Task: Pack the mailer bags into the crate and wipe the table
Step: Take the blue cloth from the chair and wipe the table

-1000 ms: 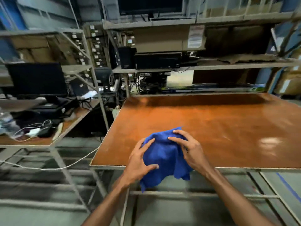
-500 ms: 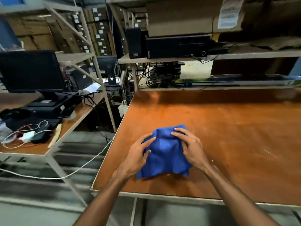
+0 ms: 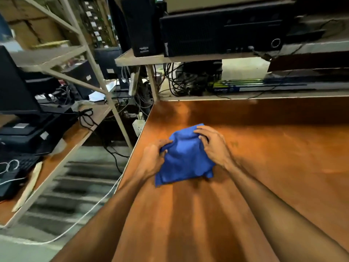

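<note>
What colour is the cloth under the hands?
The soft crumpled cloth is bright blue all over, no pattern. The head view shows it best.

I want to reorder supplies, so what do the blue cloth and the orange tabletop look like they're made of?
Blue cloth: soft fabric, likely microfibre or terry; it bunches and folds matte under both hands. Tabletop: looks like laminated or varnished board; smooth orange-brown with a soft sheen and a pale edge.

"Crompton" on long box (image 3: 255,87) behind table
</note>
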Available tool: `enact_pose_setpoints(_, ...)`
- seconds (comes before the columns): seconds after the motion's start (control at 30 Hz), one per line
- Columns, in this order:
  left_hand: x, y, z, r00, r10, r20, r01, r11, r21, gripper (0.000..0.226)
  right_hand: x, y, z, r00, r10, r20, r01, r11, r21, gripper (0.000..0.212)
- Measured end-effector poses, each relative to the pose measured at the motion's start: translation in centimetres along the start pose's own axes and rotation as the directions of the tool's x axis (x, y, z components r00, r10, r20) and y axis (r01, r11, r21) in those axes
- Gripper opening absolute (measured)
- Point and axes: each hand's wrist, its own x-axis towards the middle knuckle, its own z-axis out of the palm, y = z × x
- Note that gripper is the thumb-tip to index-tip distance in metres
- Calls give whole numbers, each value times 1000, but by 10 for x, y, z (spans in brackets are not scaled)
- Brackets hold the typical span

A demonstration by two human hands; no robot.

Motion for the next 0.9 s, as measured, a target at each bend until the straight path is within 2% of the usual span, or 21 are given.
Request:
enact_pose_setpoints(0.07,34,-12,2,999,-19,45,15,996,84,49,31,13,6,981,55,189,-29,990,-140,37)
enact_pose_setpoints(0.13,52,-36,10,975,-129,183,74,957,280,65,42,29,21,888,267,374,-103,909,-403,53)
enact_pose_setpoints(0.17,56,-49,17,952,-204,227,116,930,348,69,42,36,29,855,342,389,-129,868,-479,58)
enact_pose_setpoints(0.23,55,-72,27,936,-249,249,140,912,386,73,33,40,50,893,303,334,-89,844,-529,61)
enact_pose_setpoints(0.3,54,-93,32,955,-206,214,115,920,375,74,27,35,77,923,218,317,2,822,-570,66)
enact_pose_setpoints(0.33,55,-104,32,963,-187,192,102,919,381,73,26,32,92,915,224,336,16,812,-584,70)
enact_pose_setpoints(0.43,63,-127,22,979,-166,116,104,903,416,70,30,30,133,862,354,362,-78,800,-595,79)
enact_pose_setpoints(0.5,72,-139,19,985,-147,85,96,895,435,68,42,40,148,873,351,338,-76,784,-616,83)
enact_pose_setpoints(0.7,106,-173,22,990,-109,86,55,877,478,60,121,81,158,873,389,293,-106,740,-664,61)
enact_pose_setpoints(0.9,123,-187,30,996,-94,-5,83,861,502,63,201,93,196,858,385,340,-105,780,-617,54)
